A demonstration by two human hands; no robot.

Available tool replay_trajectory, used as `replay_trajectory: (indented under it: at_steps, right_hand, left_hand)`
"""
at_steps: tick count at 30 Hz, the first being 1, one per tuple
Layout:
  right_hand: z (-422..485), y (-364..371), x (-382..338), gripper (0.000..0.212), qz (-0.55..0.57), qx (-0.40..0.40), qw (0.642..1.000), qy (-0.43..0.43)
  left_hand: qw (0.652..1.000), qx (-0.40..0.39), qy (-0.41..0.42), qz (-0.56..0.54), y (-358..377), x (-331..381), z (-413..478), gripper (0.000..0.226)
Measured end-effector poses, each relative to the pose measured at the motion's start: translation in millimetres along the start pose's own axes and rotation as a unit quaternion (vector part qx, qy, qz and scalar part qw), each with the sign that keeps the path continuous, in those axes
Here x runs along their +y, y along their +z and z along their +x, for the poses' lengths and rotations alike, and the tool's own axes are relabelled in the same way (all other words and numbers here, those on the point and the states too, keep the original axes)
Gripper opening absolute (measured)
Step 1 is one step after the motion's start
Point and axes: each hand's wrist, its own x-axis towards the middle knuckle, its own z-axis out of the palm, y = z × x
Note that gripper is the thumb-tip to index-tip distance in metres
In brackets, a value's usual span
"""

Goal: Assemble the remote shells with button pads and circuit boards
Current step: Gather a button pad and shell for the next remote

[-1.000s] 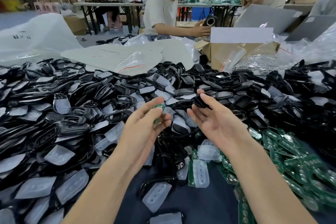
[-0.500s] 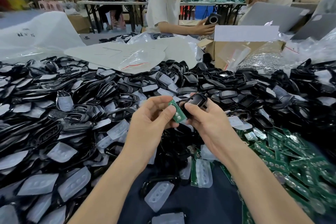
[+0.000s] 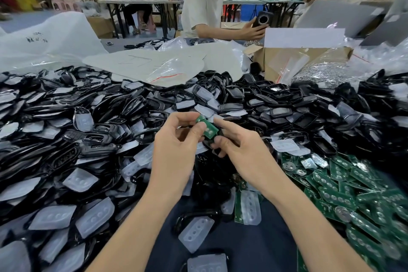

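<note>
Our left hand [image 3: 176,148] pinches a green circuit board [image 3: 208,128] against the black shell [image 3: 220,133] our right hand [image 3: 240,152] grips, above the counter's [image 3: 242,249] near edge.

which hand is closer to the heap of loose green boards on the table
Right. The right hand, gripping a black shell, sits just left of the heap of green boards; the left hand is farther left, pinching a single green board.

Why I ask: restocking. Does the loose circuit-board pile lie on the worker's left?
No, the green circuit boards are heaped at the lower right.
</note>
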Motion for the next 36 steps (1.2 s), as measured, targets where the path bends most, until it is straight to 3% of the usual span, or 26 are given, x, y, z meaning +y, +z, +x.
replay_trajectory:
  at_steps: [14, 29, 36]
  right_hand:
    - [1.9, 11.4, 1.9, 0.028, 0.229, 0.053, 0.971, 0.051]
    - [-2.2, 12.5, -1.5, 0.023, 0.206, 0.064, 0.975, 0.049]
    - [-3.5, 11.6, -3.9, 0.023, 0.175, 0.063, 0.981, 0.045]
  left_hand:
    - [0.999, 0.046, -0.01, 0.01, 6.4, -1.4, -3.8, 0.011]
    - [0.997, 0.047, -0.058, -0.004, 6.2, -0.8, -2.4, 0.01]
    - [0.997, 0.044, -0.055, 0.04, 4.6, -2.8, -2.9, 0.012]
